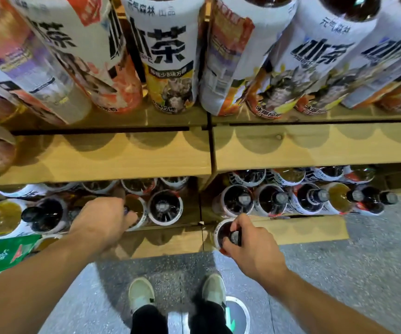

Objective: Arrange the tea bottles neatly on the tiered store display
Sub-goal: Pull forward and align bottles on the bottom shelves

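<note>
— Hands, please.

— The right hand [255, 249] has thumb and fingers closed round the black cap of a dark tea bottle [221, 233]. The left hand [103, 220] is curled over the top of an amber tea bottle [135, 209], with the cap mostly hidden beneath the fingers.

— Location of each bottle?

— The dark one is upright at the lowest front step of the wooden display [112, 155], just right of the seam between its two units and in front of the right-hand row [308, 198]. I cannot tell whether its base rests on the step. The amber one stands upright on the left unit's lower tier, beside a dark neighbour [164, 207].

— Upper tier?

— A row of white-labelled bottles [168, 56], some with labels facing forward and others turned away.

— Surroundings?

— A green carton [4, 251] at the left edge, and a speckled grey floor [363, 261] with the person's pale shoes [141, 294] on it.
</note>
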The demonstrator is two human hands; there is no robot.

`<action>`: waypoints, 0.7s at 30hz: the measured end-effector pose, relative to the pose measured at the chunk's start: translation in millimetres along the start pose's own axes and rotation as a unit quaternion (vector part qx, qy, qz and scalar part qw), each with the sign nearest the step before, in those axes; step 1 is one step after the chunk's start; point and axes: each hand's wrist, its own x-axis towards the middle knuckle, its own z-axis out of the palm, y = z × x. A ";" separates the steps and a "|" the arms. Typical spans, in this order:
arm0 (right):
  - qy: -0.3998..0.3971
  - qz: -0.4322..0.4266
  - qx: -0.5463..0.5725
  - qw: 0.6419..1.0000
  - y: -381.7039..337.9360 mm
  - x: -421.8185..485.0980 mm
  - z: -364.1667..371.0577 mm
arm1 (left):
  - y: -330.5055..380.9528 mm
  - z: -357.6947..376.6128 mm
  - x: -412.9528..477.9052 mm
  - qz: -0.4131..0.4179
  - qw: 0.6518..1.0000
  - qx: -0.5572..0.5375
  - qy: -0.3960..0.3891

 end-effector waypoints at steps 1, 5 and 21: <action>0.003 0.011 0.007 1.000 4.6 -0.9 -2.1 | -0.4 1.4 0.8 -0.002 1.000 -0.005 0.006; 0.020 0.044 0.041 0.998 28.5 -6.8 -12.0 | -4.5 11.7 -0.1 -0.012 1.000 -0.007 0.026; 0.079 0.154 0.135 0.976 153.7 -37.5 -63.8 | 252.1 -18.9 -47.4 0.331 0.927 0.071 0.160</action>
